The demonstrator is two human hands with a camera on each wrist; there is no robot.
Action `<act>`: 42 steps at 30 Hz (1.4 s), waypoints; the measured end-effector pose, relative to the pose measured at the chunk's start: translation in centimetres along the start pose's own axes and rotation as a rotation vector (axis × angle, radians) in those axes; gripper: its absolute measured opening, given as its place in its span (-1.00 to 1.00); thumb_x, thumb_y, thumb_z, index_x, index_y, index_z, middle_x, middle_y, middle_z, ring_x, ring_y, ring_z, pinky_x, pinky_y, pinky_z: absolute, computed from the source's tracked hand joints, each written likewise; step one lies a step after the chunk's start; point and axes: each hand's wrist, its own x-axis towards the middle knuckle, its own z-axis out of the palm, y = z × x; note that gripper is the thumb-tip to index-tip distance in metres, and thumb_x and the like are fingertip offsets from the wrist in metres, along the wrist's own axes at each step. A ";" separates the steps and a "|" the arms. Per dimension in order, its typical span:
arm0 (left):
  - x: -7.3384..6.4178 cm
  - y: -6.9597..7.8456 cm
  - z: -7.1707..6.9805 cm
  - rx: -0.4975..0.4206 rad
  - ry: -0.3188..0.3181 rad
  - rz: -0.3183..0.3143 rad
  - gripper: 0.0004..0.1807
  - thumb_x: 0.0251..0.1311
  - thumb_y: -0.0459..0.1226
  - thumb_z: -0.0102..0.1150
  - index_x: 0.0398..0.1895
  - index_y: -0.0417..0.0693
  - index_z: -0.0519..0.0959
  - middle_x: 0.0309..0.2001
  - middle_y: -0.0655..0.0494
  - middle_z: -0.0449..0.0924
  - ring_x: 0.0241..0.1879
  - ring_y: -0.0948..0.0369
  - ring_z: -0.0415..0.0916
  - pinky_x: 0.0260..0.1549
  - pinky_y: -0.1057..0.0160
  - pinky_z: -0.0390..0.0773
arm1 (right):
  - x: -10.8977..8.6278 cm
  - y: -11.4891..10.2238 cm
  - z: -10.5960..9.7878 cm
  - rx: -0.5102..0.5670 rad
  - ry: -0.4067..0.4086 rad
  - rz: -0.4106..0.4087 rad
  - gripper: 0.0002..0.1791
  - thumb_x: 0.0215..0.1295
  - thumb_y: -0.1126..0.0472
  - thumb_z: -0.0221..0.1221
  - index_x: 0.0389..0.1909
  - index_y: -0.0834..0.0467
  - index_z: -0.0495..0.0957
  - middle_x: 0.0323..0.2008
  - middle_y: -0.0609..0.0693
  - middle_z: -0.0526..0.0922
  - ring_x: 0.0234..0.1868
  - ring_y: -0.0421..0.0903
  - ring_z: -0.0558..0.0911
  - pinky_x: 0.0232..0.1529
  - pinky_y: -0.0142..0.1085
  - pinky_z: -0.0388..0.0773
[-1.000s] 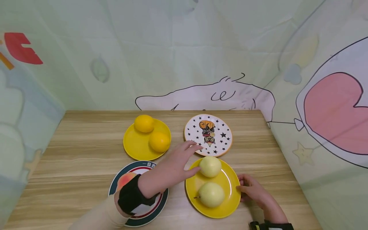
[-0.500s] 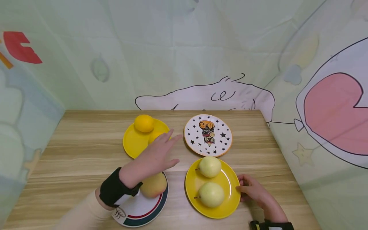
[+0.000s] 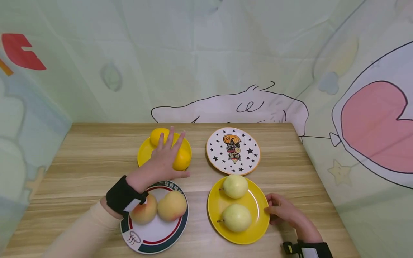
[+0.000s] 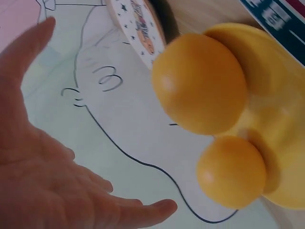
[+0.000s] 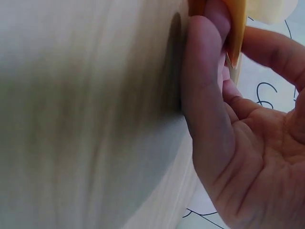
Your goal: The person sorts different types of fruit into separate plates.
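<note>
My left hand (image 3: pixel 158 163) hovers with spread fingers over the back left yellow plate (image 3: pixel 144 152), partly covering it. Two lemons lie on that plate, a nearer lemon (image 3: pixel 182 159) beside my fingers and a farther lemon (image 3: pixel 157 136). In the left wrist view both lemons (image 4: pixel 200 83) show apart from the palm (image 4: pixel 52 186). At the right, my right hand (image 3: pixel 285 209) pinches the rim of the front yellow plate (image 3: pixel 258 229), thumb above and fingers under the edge (image 5: pixel 237 33). That plate bears two pale green pears (image 3: pixel 237 218).
A white plate with stars (image 3: pixel 251 157) stands at the back right, close behind the pear plate. Front left is a dark-rimmed plate (image 3: pixel 161 247) with two peaches (image 3: pixel 172 206), under my left forearm. Printed cloth (image 3: pixel 193 64) hangs behind the wooden table (image 3: pixel 96 161).
My left hand has moved left from beside the pears to above the lemon plate, uncovering the peaches. The right hand keeps its grip on the pear plate's rim.
</note>
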 end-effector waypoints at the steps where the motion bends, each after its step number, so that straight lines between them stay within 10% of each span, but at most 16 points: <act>1: 0.2 -0.4 0.1 0.004 -0.011 -0.009 0.39 -0.23 0.27 0.36 0.50 0.20 -0.41 0.48 -0.13 -0.61 0.41 -0.35 -0.47 0.08 -0.49 0.15 | 0.0 -0.1 -0.1 -0.010 -0.019 -0.014 -0.58 0.19 0.29 0.19 0.03 0.37 0.36 -0.31 0.09 0.40 -0.42 -0.06 0.55 -0.41 -0.17 0.66; 7: 0.9 -2.0 0.8 -0.003 -0.041 -0.029 0.43 -0.31 0.28 0.40 0.50 0.19 -0.40 0.47 -0.16 -0.63 0.40 -0.37 -0.49 0.07 -0.53 0.10 | 0.4 -0.7 -0.8 -0.074 -0.093 -0.084 -0.58 0.21 0.19 0.20 -0.03 0.39 0.38 -0.36 0.06 0.48 -0.41 -0.07 0.55 -0.41 -0.15 0.64; 16: 1.7 -3.2 1.5 -0.027 -0.059 -0.030 0.40 -0.29 0.26 0.41 0.50 0.22 -0.37 0.48 -0.12 -0.64 0.40 -0.37 -0.48 0.07 -0.53 0.10 | 2.6 -2.7 -3.5 -0.259 0.068 -0.009 -0.55 0.25 0.10 0.16 0.02 0.31 0.34 -0.17 0.21 0.54 -0.29 -0.02 0.53 -0.38 -0.21 0.58; 30: 2.0 -3.7 2.0 -0.035 -0.066 -0.039 0.32 -0.21 0.14 0.44 0.51 0.17 -0.27 0.48 -0.12 -0.62 0.40 -0.38 -0.39 0.03 -0.53 0.13 | 9.5 -5.8 -5.3 0.213 0.150 -0.094 -0.30 0.45 0.15 -0.10 0.42 0.37 -0.16 0.33 0.38 0.09 -0.03 -0.02 0.44 -0.02 -0.28 0.58; 42: 2.6 -3.4 1.8 -0.045 -0.063 0.009 0.32 -0.18 0.10 0.44 0.51 0.14 -0.30 0.48 -0.21 -0.55 0.39 -0.40 -0.37 0.18 -0.38 0.15 | 12.8 -8.3 -4.5 0.192 0.257 -0.008 -0.37 0.44 0.21 -0.11 0.43 0.27 -0.06 0.31 0.33 0.18 0.12 0.09 0.39 0.12 -0.17 0.46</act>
